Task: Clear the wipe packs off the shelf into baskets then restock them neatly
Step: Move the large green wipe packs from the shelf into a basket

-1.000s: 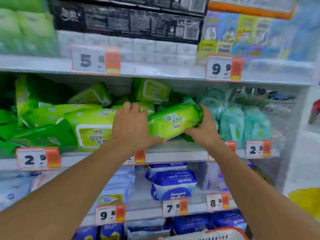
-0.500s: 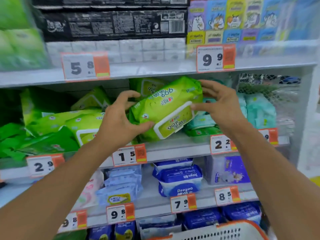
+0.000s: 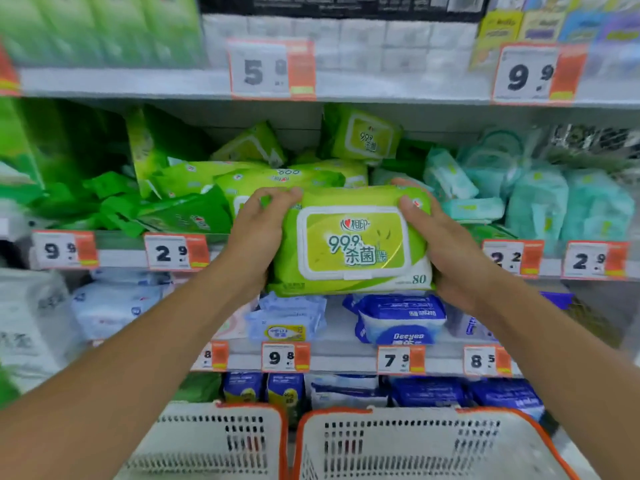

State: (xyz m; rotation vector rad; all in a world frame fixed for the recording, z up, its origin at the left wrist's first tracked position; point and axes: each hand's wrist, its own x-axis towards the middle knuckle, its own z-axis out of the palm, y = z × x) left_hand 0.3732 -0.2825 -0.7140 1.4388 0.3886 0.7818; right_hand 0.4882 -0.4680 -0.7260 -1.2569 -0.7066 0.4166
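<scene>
A lime-green wipe pack (image 3: pixel 353 244) with a white flip lid is held in front of the shelf, label facing me. My left hand (image 3: pixel 258 233) grips its left end and my right hand (image 3: pixel 450 251) grips its right end, fingers curled round the edges. Behind it, several more green wipe packs (image 3: pixel 263 178) lie jumbled on the middle shelf (image 3: pixel 117 258). Two white baskets with orange rims stand below, the left basket (image 3: pixel 221 441) and the right basket (image 3: pixel 429 445).
Pale teal wipe packs (image 3: pixel 536 199) fill the shelf's right side. Blue and white packs (image 3: pixel 401 320) sit on the shelf below. Price tags (image 3: pixel 176 252) line the shelf edges. Tissue stacks (image 3: pixel 346 39) sit on the top shelf.
The green pack has come off the shelf toward me and turned from tilted to level, label facing me. The view dropped, bringing both baskets into sight.
</scene>
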